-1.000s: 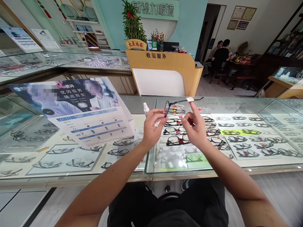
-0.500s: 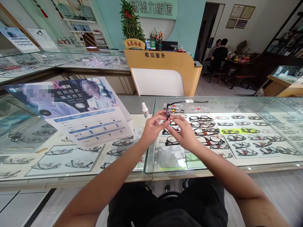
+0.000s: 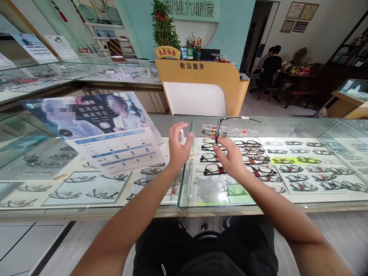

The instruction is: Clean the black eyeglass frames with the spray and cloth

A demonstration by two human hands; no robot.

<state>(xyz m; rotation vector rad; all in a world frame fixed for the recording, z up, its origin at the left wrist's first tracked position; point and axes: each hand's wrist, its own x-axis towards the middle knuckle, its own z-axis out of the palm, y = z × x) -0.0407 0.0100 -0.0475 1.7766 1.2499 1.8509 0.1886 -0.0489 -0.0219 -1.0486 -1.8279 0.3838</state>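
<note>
My right hand (image 3: 230, 155) holds a pair of dark-framed glasses (image 3: 217, 130) above the glass display counter, pinched near the lenses, with one temple stretching away to the right. To its left, my left hand (image 3: 179, 147) is raised with thumb and fingers apart and nothing between them. Just behind the left hand stands a small white bottle (image 3: 181, 137), partly covered by the fingers. Rows of glasses (image 3: 212, 169) lie under the counter glass below both hands.
A large folded leaflet (image 3: 115, 132) stands on the counter at the left. Beyond the glass counter (image 3: 258, 209) is a wooden cashier desk (image 3: 235, 88) with a plant (image 3: 163, 30). Two people (image 3: 270, 67) sit at a table at the back right.
My left hand has let go of the glasses and moved left to the bottle, its fingers opening. My right hand still holds the glasses, slightly further right.
</note>
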